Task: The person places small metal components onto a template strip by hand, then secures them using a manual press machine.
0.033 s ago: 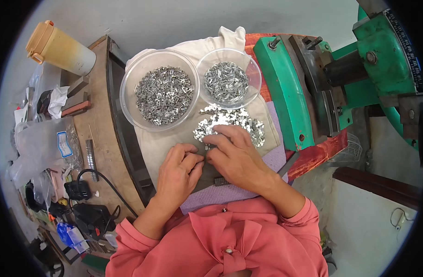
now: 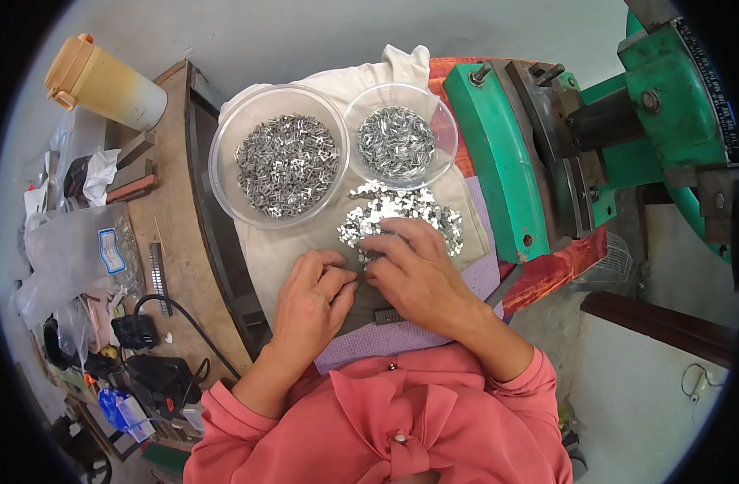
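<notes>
Metal bits [image 2: 397,208], right hand [image 2: 418,282] seemingly curled

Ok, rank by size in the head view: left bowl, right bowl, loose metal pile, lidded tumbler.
Largest: left bowl
Next: right bowl
Smallest: loose metal pile and lidded tumbler, too alike to rank; the right hand partly covers the pile.

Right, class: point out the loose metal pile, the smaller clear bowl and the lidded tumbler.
Loose metal pile [image 2: 395,208]: head view, on the shiny pieces near its middle.
Smaller clear bowl [image 2: 446,139]: head view, on its right-hand wall.
Lidded tumbler [image 2: 115,87]: head view, on its body.
</notes>
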Tool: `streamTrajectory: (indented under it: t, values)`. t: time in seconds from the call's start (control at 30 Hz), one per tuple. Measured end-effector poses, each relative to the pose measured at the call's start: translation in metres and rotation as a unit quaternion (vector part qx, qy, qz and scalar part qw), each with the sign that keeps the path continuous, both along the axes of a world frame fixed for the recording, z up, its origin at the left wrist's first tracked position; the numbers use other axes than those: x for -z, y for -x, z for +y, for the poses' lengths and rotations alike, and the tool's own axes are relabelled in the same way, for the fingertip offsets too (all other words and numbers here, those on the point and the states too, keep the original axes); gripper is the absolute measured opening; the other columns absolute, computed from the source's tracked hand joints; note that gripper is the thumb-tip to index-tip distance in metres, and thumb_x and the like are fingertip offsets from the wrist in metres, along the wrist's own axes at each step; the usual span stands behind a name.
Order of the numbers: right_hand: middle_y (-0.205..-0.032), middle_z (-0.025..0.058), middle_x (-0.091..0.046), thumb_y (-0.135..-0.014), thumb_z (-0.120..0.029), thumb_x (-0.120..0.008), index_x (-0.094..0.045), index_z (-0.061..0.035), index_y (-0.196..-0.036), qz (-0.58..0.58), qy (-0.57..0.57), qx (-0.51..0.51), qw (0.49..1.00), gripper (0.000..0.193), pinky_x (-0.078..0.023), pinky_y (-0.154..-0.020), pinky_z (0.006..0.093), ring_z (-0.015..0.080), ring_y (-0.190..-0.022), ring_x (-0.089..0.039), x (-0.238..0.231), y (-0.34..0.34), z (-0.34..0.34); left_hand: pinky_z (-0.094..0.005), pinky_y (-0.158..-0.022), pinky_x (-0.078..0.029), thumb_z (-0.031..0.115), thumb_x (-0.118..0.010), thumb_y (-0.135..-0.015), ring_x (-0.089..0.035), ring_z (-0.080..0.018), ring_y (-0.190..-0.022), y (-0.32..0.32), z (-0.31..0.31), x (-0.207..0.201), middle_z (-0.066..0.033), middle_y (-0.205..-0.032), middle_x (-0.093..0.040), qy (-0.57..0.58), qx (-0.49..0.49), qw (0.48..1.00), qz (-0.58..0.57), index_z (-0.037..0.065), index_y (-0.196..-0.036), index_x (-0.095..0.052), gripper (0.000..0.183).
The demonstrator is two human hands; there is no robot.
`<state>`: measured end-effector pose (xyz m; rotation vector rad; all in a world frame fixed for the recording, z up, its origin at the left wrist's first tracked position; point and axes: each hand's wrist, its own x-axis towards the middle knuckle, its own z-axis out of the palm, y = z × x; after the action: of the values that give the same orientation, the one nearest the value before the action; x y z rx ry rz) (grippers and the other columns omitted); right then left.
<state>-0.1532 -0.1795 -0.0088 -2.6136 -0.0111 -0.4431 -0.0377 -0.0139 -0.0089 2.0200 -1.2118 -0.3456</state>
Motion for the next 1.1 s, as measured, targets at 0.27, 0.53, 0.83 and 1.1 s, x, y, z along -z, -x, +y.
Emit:
streamTrajectory:
  t: [0.27, 0.53, 0.83, 1.1]
  values:
    - [-0.119, 0.004, -0.063, -0.073, -0.012, -0.079, -0.068, -0.0104, -0.086, 0.012, -0.031, 0.09, 0.995, 0.018, -0.041, -0.101, 0.045, 0.0321, -0.121, -0.052, -0.006, 0.035, -0.009, -0.041, -0.076, -0.051, 0.001, -0.076, -0.076, -0.062, -0.0313, -0.092, 0.0, -0.001, 0.0, -0.0109, -0.104, -0.062, -0.006, 0.004, 1.0, -0.009, 0.002, -0.088, -0.069, 0.014]
    - [-0.119, 0.0081, -0.061, -0.079, -0.015, -0.065, -0.07, -0.0074, -0.084, -0.011, 0.025, 0.001, 1.0, 0.011, -0.038, -0.108, 0.0486, 0.0314, -0.127, -0.049, -0.002, 0.003, -0.001, -0.0405, -0.077, -0.052, 0.001, -0.076, -0.076, -0.062, -0.0314, -0.092, 0.001, 0.003, -0.004, -0.0105, -0.104, -0.062, -0.003, 0.001, 1.0, 0.007, 0.003, -0.088, -0.068, 0.015]
    - [-0.124, 0.0057, -0.061, -0.076, -0.015, -0.072, -0.068, -0.0079, -0.086, 0.006, 0.029, -0.029, 0.999, 0.012, -0.037, -0.107, 0.0473, 0.0307, -0.129, -0.046, 0.003, -0.012, -0.004, -0.039, -0.077, -0.051, -0.001, -0.077, -0.075, -0.063, -0.031, -0.091, 0.018, 0.011, -0.014, -0.0107, -0.104, -0.064, 0.002, 0.069, 0.997, 0.031, 0.002, -0.089, -0.068, 0.016]
    - [-0.12, 0.0035, -0.066, -0.071, -0.013, -0.083, -0.068, -0.0113, -0.083, -0.024, -0.059, 0.067, 0.996, 0.02, -0.039, -0.101, 0.0454, 0.0316, -0.121, -0.052, -0.009, 0.047, 0.006, -0.0389, -0.074, -0.05, 0.004, -0.077, -0.076, -0.062, -0.0284, -0.087, 0.028, 0.012, -0.003, -0.0075, -0.101, -0.064, 0.017, 0.088, 0.996, 0.024, 0.005, -0.088, -0.068, 0.016]
